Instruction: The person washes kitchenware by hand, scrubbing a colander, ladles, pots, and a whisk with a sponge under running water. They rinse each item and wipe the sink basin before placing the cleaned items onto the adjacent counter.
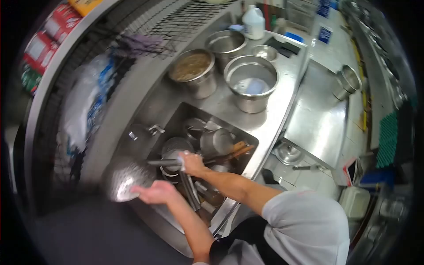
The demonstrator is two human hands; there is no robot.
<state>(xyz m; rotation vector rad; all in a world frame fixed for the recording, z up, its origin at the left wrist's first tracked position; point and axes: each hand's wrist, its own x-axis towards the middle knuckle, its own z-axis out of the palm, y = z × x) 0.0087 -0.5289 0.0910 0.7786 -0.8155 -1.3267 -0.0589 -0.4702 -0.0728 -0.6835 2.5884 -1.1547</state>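
Note:
A round perforated metal strainer (pixel 126 181), smeared by motion, is at the lower left beside the sink. My left hand (pixel 154 192) holds its near edge, thumb and fingertips at the rim. Over the sink basin (pixel 176 115), my right hand (pixel 192 163) is closed around a long grey handle (pixel 164 162), with a bit of something white at the fingers. Whether this handle joins the strainer is blurred. Below my hands the basin holds a steel pot (pixel 216 142), wooden-handled utensils (pixel 240 149) and several other metal pieces.
A pot of brownish contents (pixel 192 66), a wide steel pot (pixel 251 79) and a deeper pot (pixel 226 44) stand on the counter beyond the basin. A faucet (pixel 157 129) is at its left edge. Behind are a white jug (pixel 254 23) and a wire rack (pixel 185 20).

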